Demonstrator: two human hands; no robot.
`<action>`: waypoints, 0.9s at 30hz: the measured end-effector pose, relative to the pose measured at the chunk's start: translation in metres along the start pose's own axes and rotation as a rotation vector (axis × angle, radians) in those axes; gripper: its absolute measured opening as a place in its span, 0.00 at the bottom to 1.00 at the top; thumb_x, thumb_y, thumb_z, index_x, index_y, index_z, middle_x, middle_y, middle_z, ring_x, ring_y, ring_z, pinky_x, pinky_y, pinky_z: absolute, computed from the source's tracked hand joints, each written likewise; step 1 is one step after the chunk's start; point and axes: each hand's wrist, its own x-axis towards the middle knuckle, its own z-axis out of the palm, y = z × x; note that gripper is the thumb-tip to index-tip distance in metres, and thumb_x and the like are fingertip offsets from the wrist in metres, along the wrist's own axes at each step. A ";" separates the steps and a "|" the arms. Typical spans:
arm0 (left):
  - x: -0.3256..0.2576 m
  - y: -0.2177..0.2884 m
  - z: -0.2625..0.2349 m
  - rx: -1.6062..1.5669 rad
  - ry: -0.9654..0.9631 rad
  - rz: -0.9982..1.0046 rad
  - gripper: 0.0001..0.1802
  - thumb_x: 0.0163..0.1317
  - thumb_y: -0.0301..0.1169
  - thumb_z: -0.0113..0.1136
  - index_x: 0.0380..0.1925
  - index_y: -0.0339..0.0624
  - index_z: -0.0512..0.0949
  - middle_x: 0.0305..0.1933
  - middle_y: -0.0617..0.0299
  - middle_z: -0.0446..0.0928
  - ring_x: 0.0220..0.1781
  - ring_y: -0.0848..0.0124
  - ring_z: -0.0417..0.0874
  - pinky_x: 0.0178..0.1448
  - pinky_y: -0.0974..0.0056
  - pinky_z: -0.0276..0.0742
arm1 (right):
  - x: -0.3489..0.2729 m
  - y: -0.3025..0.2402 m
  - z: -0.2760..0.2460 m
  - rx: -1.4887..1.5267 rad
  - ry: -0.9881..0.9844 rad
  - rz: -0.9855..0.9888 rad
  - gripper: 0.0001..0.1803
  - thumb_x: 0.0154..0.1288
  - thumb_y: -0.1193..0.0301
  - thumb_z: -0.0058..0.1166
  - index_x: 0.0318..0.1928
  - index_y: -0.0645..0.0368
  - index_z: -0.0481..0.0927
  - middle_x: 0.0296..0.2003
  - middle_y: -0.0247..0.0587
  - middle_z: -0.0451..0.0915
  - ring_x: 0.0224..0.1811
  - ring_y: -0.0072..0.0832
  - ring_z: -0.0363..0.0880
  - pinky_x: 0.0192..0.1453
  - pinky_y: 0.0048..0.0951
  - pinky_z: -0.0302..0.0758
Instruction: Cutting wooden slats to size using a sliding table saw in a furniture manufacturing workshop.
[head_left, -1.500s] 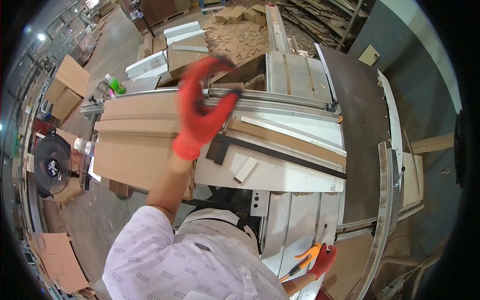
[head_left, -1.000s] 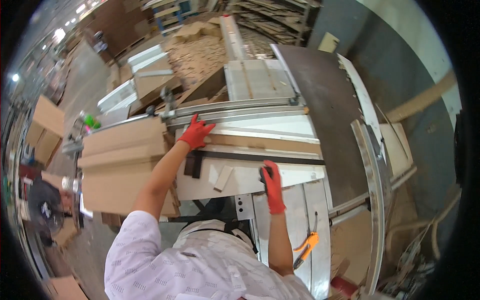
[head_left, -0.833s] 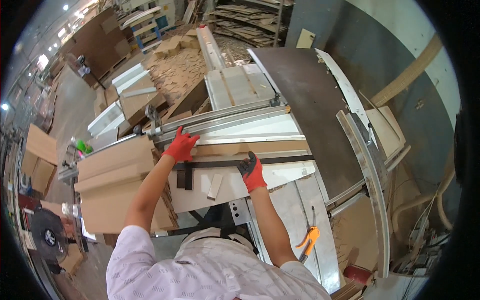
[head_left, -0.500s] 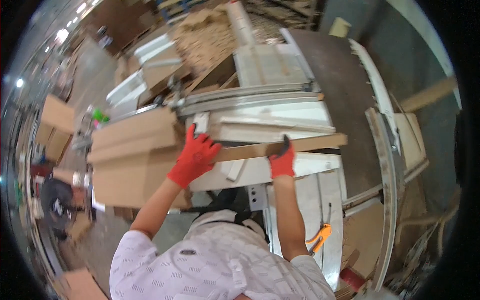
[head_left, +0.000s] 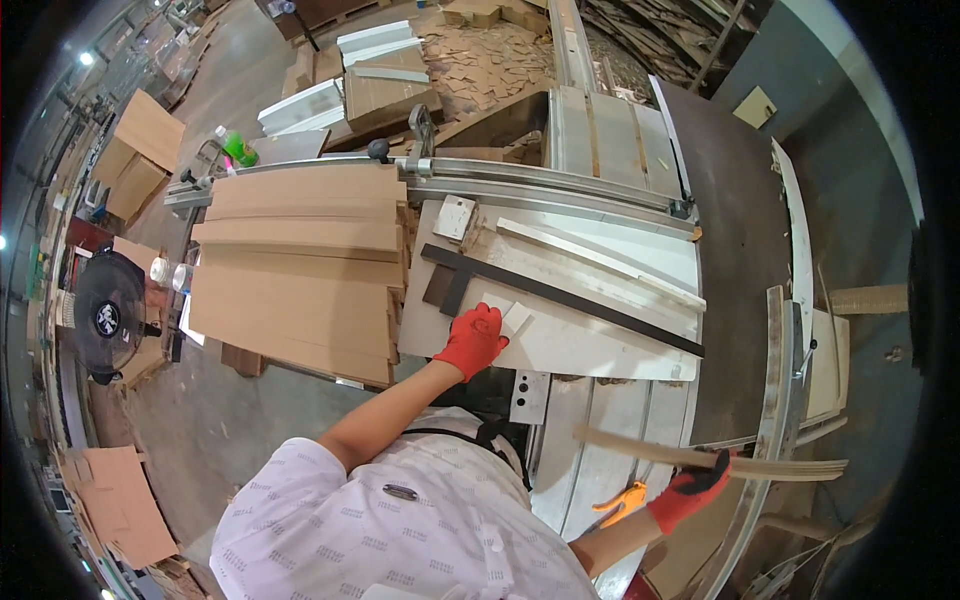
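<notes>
My left hand [head_left: 472,340], in a red glove, rests on the near edge of the white saw table [head_left: 600,350], fingers closed by a small pale offcut [head_left: 517,318]. It lies just in front of the black T-shaped guide [head_left: 560,295]. My right hand [head_left: 692,487], also red-gloved, is low at my right side and grips a long thin wooden strip [head_left: 720,460] that reaches out to the right. A stack of brown boards [head_left: 300,265] lies left of my left hand.
A metal fence rail [head_left: 540,185] crosses the far side of the table. A dark panel [head_left: 735,270] lies at the right. An orange tool [head_left: 620,498] sits near my right wrist. A black fan [head_left: 108,318], a green bottle [head_left: 238,148] and cardboard pieces are at the left.
My right hand has carried the long wooden strip off the table and down to my right side. My left hand has shifted right from the board stack onto the table's near edge.
</notes>
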 end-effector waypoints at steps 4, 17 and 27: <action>0.003 0.003 -0.012 -0.305 -0.073 0.014 0.19 0.54 0.40 0.71 0.36 0.40 0.73 0.35 0.53 0.80 0.42 0.58 0.84 0.45 0.54 0.78 | -0.015 -0.021 -0.020 -0.111 0.023 0.026 0.25 0.73 0.68 0.51 0.67 0.61 0.71 0.61 0.43 0.71 0.59 0.29 0.72 0.61 0.29 0.70; 0.113 -0.034 -0.069 -0.615 0.462 -0.097 0.19 0.52 0.30 0.72 0.40 0.38 0.74 0.32 0.54 0.84 0.35 0.61 0.86 0.38 0.59 0.80 | -0.048 -0.002 0.058 -0.733 -0.598 0.166 0.28 0.60 0.76 0.56 0.62 0.62 0.68 0.38 0.43 0.78 0.36 0.28 0.76 0.42 0.31 0.75; 0.124 -0.050 -0.071 -1.172 0.423 -0.022 0.43 0.55 0.28 0.70 0.70 0.45 0.59 0.48 0.58 0.75 0.42 0.72 0.79 0.52 0.65 0.78 | -0.069 0.014 0.099 -0.923 -0.784 -0.015 0.24 0.54 0.77 0.53 0.54 0.60 0.75 0.40 0.48 0.81 0.44 0.45 0.80 0.52 0.37 0.76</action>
